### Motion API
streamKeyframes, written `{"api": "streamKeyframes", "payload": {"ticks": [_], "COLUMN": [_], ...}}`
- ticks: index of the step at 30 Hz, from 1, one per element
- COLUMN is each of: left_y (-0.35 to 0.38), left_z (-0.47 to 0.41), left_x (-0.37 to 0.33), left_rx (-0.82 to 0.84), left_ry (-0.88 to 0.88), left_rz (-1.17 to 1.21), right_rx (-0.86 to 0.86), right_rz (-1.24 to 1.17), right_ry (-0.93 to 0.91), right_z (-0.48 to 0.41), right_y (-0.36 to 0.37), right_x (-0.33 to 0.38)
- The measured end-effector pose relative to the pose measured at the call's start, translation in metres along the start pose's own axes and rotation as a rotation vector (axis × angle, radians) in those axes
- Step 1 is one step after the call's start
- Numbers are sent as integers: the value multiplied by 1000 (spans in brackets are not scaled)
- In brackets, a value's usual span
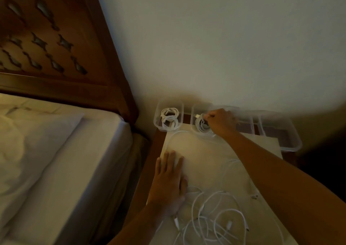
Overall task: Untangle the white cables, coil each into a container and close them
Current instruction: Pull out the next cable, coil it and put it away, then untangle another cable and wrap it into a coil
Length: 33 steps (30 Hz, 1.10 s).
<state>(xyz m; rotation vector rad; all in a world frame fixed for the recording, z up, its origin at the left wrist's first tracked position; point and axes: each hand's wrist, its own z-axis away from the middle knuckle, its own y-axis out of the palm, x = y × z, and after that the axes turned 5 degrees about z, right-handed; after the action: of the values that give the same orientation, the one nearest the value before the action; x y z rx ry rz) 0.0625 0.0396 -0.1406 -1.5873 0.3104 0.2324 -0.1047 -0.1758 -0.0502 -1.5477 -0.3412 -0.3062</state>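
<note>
Pinching the plug end of a coiled white cable [203, 126] inside the middle container [194, 113], right hand [221, 122] is tucking it in; left hand [169, 179] is lying flat, empty; cable's looking light and springy, so holding near the plug is probably helping.

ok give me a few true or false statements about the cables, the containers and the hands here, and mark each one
1. The leftmost container holds a coiled cable. True.
2. The right hand rests flat on the table. False: it reaches into the second container, fingers on the cable coiled there.
3. The left hand lies palm down on the pale tabletop. True.
4. All cables are already put away. False: a loose tangle of cables still lies on the tabletop near the person.
5. The leftmost container has its lid on. False: it is open on top.
</note>
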Motion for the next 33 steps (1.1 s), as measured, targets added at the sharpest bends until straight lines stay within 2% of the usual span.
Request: {"api": "streamKeyframes", "payload": {"ticks": [5, 7, 9, 12, 16, 19, 23, 28, 33], "left_y": [0, -1, -1, -1, 0, 1, 2, 2, 3], "left_z": [1, 1, 0, 0, 0, -1, 0, 0, 1], "left_x": [0, 0, -1, -1, -1, 0, 1, 1, 1], "left_rx": [-3, -7, -15, -16, -21, -31, -33, -42, -52], "left_ry": [7, 8, 8, 5, 3, 7, 12, 5, 6], "left_rz": [1, -4, 6, 5, 7, 6, 8, 24, 25], "right_rx": [-97, -147, -126, -70, -104, -114, -10, -113, -84], "right_rz": [201, 117, 49, 166, 421, 382, 401, 483, 474], "right_ry": [-16, 6, 20, -100, -338, -353, -444, -412, -476], "right_z": [6, 8, 9, 12, 19, 24, 22, 16, 16], "right_y": [9, 10, 8, 6, 5, 8, 15, 11, 7], "right_x": [-3, -2, -1, -3, -2, 5, 6, 12, 7]}}
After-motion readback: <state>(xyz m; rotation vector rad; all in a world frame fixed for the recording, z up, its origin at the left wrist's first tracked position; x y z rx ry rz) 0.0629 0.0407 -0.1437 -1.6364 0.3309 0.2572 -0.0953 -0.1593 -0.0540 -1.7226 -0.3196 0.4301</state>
